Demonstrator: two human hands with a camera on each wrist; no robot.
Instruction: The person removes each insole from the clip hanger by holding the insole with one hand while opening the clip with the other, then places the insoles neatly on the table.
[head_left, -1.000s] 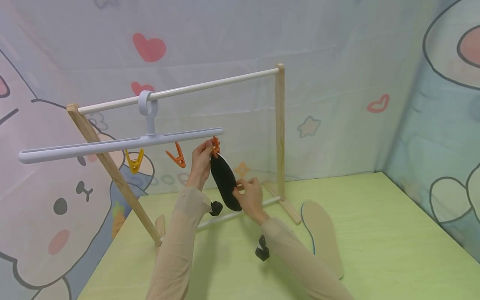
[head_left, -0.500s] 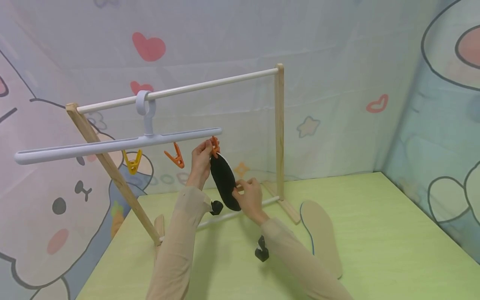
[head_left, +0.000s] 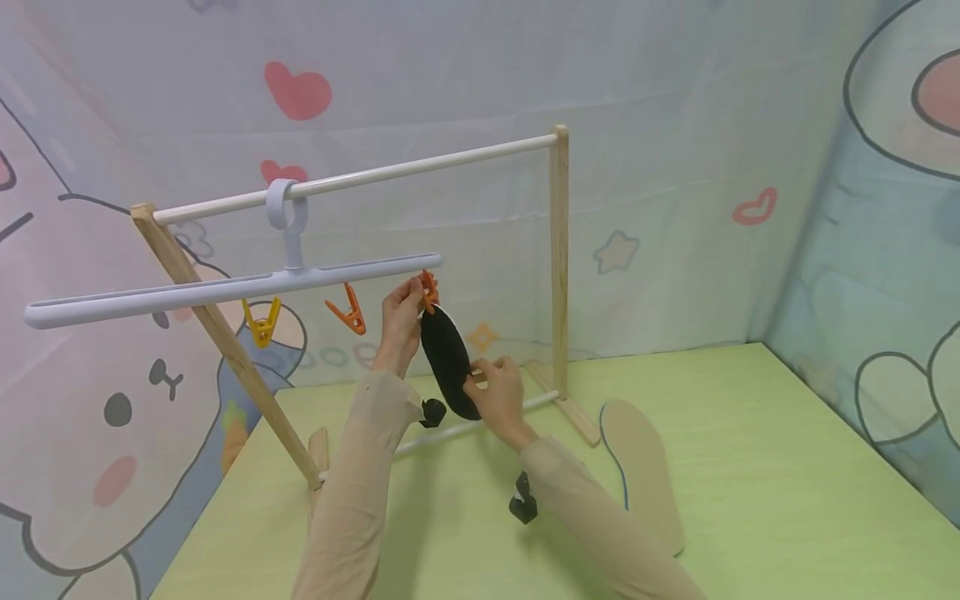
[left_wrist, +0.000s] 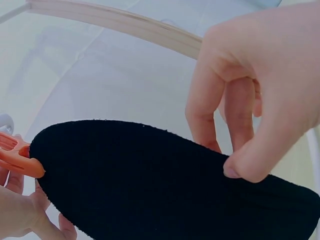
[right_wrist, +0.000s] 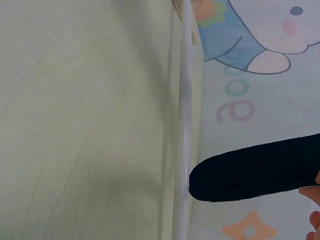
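A black insole (head_left: 447,362) hangs slanted from an orange clothespin (head_left: 429,292) under the right end of the white hanger (head_left: 202,292). With thumb and fingers, my left hand (head_left: 401,323) pinches this clothespin. In the left wrist view the clothespin's jaws are on the insole's narrow end. My right hand (head_left: 501,398) pinches the insole's side edge lower down, thumb on the black face and fingers behind. The insole's lower end overlaps the rack's bottom bar (right_wrist: 185,120) in the right wrist view.
A wooden rack with a white top rod (head_left: 420,171) carries the hanger. An orange clothespin (head_left: 347,312) and a yellow clothespin (head_left: 262,325) hang further left. A beige insole (head_left: 645,475) with a blue edge lies on the green table (head_left: 765,467) at the right.
The hanger has shifted slightly left, along with its two free clothespins. Both hands keep nearly the same places and grips, and the black insole has hardly moved.
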